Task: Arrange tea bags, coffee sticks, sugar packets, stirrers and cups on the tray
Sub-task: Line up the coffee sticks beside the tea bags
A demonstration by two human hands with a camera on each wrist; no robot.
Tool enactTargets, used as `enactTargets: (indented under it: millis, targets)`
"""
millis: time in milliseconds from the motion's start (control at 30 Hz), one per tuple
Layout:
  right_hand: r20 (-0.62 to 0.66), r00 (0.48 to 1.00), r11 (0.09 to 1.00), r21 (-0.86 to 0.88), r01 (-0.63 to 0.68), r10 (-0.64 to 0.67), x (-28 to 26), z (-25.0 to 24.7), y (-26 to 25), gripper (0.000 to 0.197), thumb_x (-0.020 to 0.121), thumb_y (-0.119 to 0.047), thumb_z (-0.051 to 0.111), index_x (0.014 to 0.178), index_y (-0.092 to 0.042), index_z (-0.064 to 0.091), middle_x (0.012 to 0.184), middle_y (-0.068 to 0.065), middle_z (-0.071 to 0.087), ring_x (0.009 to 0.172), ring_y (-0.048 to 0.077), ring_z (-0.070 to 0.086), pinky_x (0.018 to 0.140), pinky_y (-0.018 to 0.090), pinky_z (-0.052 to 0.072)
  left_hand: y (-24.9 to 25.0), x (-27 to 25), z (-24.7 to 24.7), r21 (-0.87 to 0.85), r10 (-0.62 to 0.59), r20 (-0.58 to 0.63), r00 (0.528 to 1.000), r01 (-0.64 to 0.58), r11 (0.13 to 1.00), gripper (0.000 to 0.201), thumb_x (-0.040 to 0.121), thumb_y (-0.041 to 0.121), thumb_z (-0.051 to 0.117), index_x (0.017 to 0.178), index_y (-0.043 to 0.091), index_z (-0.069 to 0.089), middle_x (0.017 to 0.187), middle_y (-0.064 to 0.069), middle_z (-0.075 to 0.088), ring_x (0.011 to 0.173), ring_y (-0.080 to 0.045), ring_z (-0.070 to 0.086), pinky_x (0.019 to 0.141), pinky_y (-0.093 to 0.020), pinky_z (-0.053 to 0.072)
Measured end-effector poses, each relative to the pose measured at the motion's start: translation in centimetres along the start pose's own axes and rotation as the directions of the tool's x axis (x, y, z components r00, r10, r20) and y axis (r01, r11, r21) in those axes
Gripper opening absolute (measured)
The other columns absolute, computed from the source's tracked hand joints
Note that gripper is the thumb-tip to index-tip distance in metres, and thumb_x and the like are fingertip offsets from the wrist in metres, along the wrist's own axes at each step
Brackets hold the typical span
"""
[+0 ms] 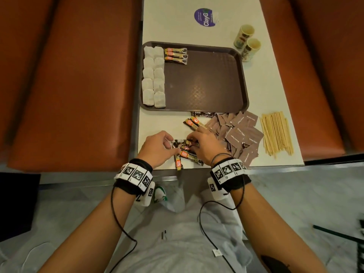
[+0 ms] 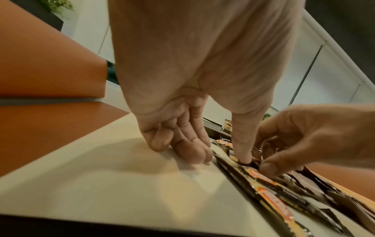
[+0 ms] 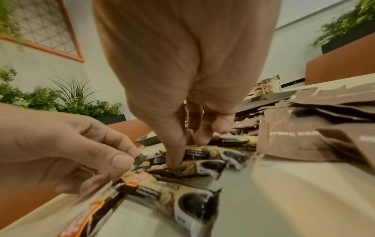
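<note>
A brown tray (image 1: 204, 81) carries two columns of white tea bags (image 1: 154, 75) along its left side and three coffee sticks (image 1: 175, 55) at its far left. Several loose coffee sticks (image 1: 189, 155) lie on the white table near its front edge. My left hand (image 1: 173, 146) pinches the end of one of them; in the left wrist view its thumb (image 2: 243, 158) presses down on the pile. My right hand (image 1: 190, 141) pinches a stick (image 3: 194, 166) between thumb and fingers. Brown sugar packets (image 1: 240, 133), wooden stirrers (image 1: 276, 133) and two paper cups (image 1: 244, 35) stay on the table.
Two more coffee sticks (image 1: 194, 123) lie just in front of the tray. Orange benches (image 1: 74, 85) flank the table on both sides. A round purple sticker (image 1: 204, 16) sits at the far end. The tray's middle and right are bare.
</note>
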State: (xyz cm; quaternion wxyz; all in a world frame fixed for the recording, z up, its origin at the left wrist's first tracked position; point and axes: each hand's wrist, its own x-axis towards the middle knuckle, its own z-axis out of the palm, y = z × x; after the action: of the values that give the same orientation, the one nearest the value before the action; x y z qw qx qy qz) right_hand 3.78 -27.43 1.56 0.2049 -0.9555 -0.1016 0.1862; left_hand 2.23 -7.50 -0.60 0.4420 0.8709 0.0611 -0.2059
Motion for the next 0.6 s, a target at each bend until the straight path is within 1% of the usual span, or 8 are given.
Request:
enactTargets:
  millis: [67, 133, 200, 333, 400, 467, 533, 600]
  targets:
    - [-0.013, 1.000, 1.000, 0.005, -0.022, 0.022, 0.4, 0.0, 0.1, 0.028, 0.087, -0.013, 0.074, 0.114, -0.017, 0.069, 0.119, 0.001, 0.054, 0.111, 0.021, 0.053, 0.096, 0.033, 0.046, 0.1, 0.0, 0.3, 0.007, -0.010, -0.024, 1.000, 0.010, 1.000, 0.036, 0.078, 0.040, 0.090, 0.102, 0.025, 0.068, 0.085, 0.003, 0.068, 0.079, -0.013, 0.064, 0.072, -0.029, 0.053]
    - [-0.041, 0.999, 1.000, 0.011, -0.016, 0.016, 0.7, -0.1, 0.1, 0.026, 0.086, -0.014, 0.076, 0.111, -0.016, 0.069, 0.117, 0.000, 0.053, 0.104, 0.016, 0.050, 0.089, 0.027, 0.043, 0.1, 0.1, 0.7, 0.030, -0.020, -0.051, 0.998, 0.022, 0.999, 0.030, 0.080, 0.037, 0.089, 0.099, 0.024, 0.070, 0.085, 0.003, 0.067, 0.080, -0.015, 0.065, 0.076, -0.033, 0.056]
    - [-0.058, 0.998, 0.999, 0.032, 0.007, -0.005, 0.9, -0.5, 0.0, 0.022, 0.085, -0.013, 0.077, 0.105, -0.016, 0.070, 0.113, -0.001, 0.056, 0.097, 0.013, 0.051, 0.083, 0.023, 0.041, 0.3, 0.2, 0.9, 0.049, -0.027, -0.070, 0.997, 0.030, 0.998, 0.024, 0.082, 0.034, 0.088, 0.096, 0.024, 0.071, 0.085, 0.005, 0.066, 0.082, -0.016, 0.065, 0.077, -0.033, 0.056]
    - [-0.050, 0.999, 0.996, 0.091, -0.014, 0.019, 1.3, -0.8, -0.3, 0.018, 0.084, -0.013, 0.077, 0.096, -0.022, 0.067, 0.101, -0.004, 0.063, 0.090, 0.015, 0.059, 0.081, 0.028, 0.052, 0.3, 0.4, 0.9, 0.024, -0.038, -0.104, 0.994, 0.041, 0.999, 0.020, 0.083, 0.031, 0.087, 0.093, 0.025, 0.070, 0.086, 0.006, 0.067, 0.084, -0.014, 0.065, 0.075, -0.028, 0.051]
    - [-0.061, 0.997, 0.987, 0.152, -0.043, 0.053, 1.4, -1.0, -0.2, 0.020, 0.083, -0.015, 0.079, 0.097, -0.023, 0.066, 0.100, -0.005, 0.064, 0.089, 0.015, 0.059, 0.080, 0.029, 0.052, 0.4, 0.4, 0.5, -0.017, -0.053, -0.138, 0.989, 0.051, 0.999, 0.018, 0.086, 0.031, 0.085, 0.094, 0.025, 0.070, 0.088, 0.008, 0.068, 0.083, -0.008, 0.063, 0.070, -0.022, 0.047]
    - [-0.099, 0.992, 0.973, 0.226, -0.052, 0.077, 1.5, -1.4, -0.1, 0.021, 0.084, -0.018, 0.079, 0.098, -0.023, 0.066, 0.099, -0.006, 0.063, 0.089, 0.013, 0.058, 0.081, 0.027, 0.050, 0.5, 0.6, -0.1, -0.100, -0.081, -0.172, 0.982, 0.064, 0.993, 0.016, 0.089, 0.029, 0.082, 0.098, 0.023, 0.071, 0.090, 0.009, 0.068, 0.085, -0.006, 0.062, 0.068, -0.018, 0.044]
    - [-0.150, 0.983, 0.946, 0.321, -0.054, 0.107, 1.8, -1.9, -0.1, 0.020, 0.085, -0.020, 0.079, 0.100, -0.025, 0.066, 0.099, -0.009, 0.063, 0.088, 0.011, 0.058, 0.082, 0.026, 0.050, 0.4, 1.2, -0.7, -0.201, -0.118, -0.206, 0.971, 0.076, 0.977, 0.013, 0.092, 0.023, 0.078, 0.103, 0.018, 0.073, 0.096, 0.006, 0.070, 0.090, -0.011, 0.064, 0.076, -0.021, 0.050]
    - [-0.183, 0.971, 0.909, 0.411, -0.068, 0.155, 2.1, -2.5, -0.4, 0.019, 0.086, -0.024, 0.078, 0.099, -0.030, 0.066, 0.099, -0.012, 0.064, 0.084, 0.006, 0.058, 0.077, 0.022, 0.048, 0.4, 1.8, -1.4, -0.375, -0.188, -0.206, 0.960, 0.100, 0.922, 0.008, 0.097, 0.017, 0.071, 0.104, 0.017, 0.074, 0.101, 0.000, 0.073, 0.097, -0.017, 0.070, 0.090, -0.035, 0.058]
